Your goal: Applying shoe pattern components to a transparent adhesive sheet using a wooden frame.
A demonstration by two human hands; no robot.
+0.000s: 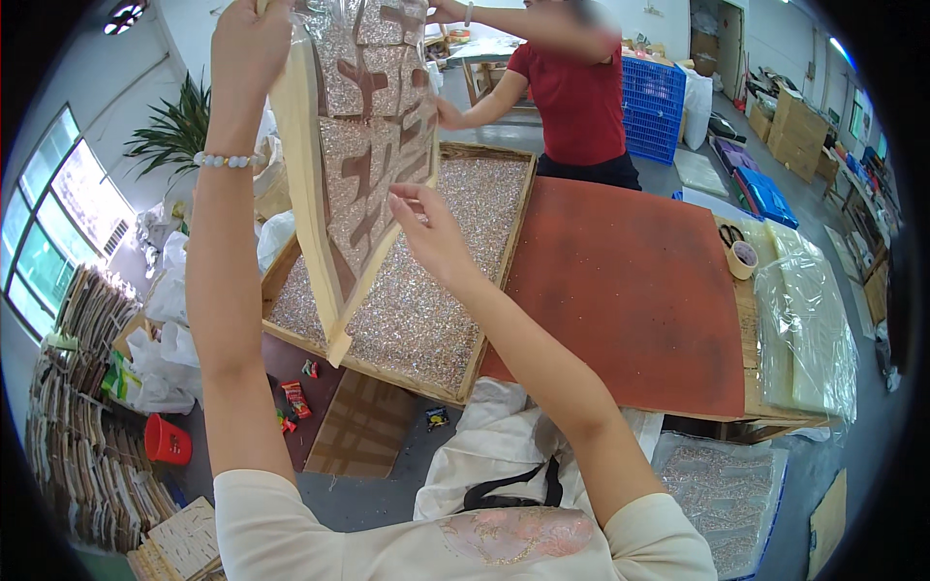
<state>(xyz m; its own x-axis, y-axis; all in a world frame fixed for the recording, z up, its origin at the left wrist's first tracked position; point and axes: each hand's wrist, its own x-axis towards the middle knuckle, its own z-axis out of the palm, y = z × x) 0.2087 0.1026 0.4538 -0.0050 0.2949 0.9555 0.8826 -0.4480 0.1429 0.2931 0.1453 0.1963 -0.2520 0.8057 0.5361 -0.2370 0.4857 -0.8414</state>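
Raised at the upper left, my left hand is closed on the edge of a sheet with glittery cut-out shapes and a cream border. The sheet hangs tilted over a shallow wooden tray of loose glitter. My right hand is beside the sheet's lower right edge, fingers stretched and slightly bent, with nothing seen in them; whether they touch the sheet is hard to tell. Across the tray, a person in a red shirt has one hand at the sheet's top edge and another by its side.
A reddish-brown mat covers the table to the right of the tray. Beyond it are scissors, a tape roll and clear plastic sheets. A cardboard box, a red bucket and stacked boards stand lower left.
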